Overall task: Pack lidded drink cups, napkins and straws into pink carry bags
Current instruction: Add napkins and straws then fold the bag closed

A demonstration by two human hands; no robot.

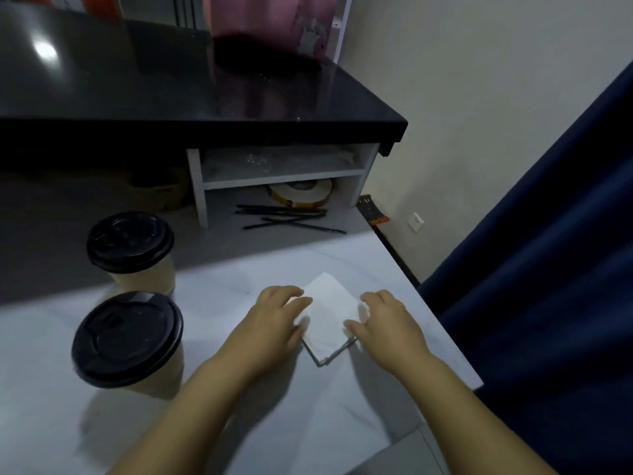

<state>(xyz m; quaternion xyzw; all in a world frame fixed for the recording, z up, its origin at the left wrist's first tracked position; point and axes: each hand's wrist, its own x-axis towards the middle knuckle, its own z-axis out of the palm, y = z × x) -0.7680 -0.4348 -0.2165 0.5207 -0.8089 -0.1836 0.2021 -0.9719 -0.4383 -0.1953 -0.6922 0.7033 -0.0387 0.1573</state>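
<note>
the left forearm (191, 406) and right forearm (479, 416), both bare, reach forward, palms down. the left grip (274, 323) lies flat, fingers nearly straight, thumb pointing right. the right grip (387, 323) has fingers bent, tips down, thumb stretched left; whether it pinches anything is unclear.

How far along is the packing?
Early. Done: near cup and far cup wear lids. In hand: left hand and right hand handle a white napkin. Still to do: straws lie by the shelf, and cups, napkin and straws are all outside the pink bag on the black counter.
</note>
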